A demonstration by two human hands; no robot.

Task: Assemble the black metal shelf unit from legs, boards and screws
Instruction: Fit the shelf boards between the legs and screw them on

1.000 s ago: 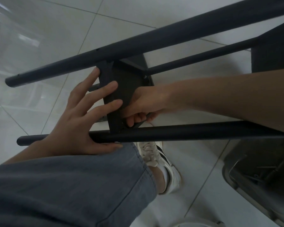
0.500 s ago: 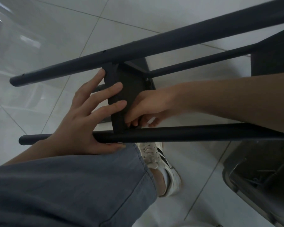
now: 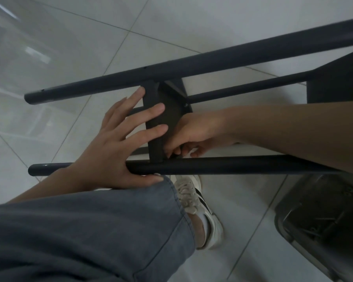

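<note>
Compared with the earlier view, the right hand has shifted lower along the board, its curled fingertips now at the joint with the near leg; what they pinch cannot be told. The left hand stays spread, fingers flat on the board, thumb under the near leg. The shelf unit lies on its side across the tiled floor.

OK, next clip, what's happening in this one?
A person is putting together a black metal shelf frame laid on its side over a tiled floor. The left hand lies flat with straight fingers against a small black board set between two legs, thumb under the near leg. The right hand reaches in at the board's lower corner, fingers curled; what they hold is hidden.
</note>
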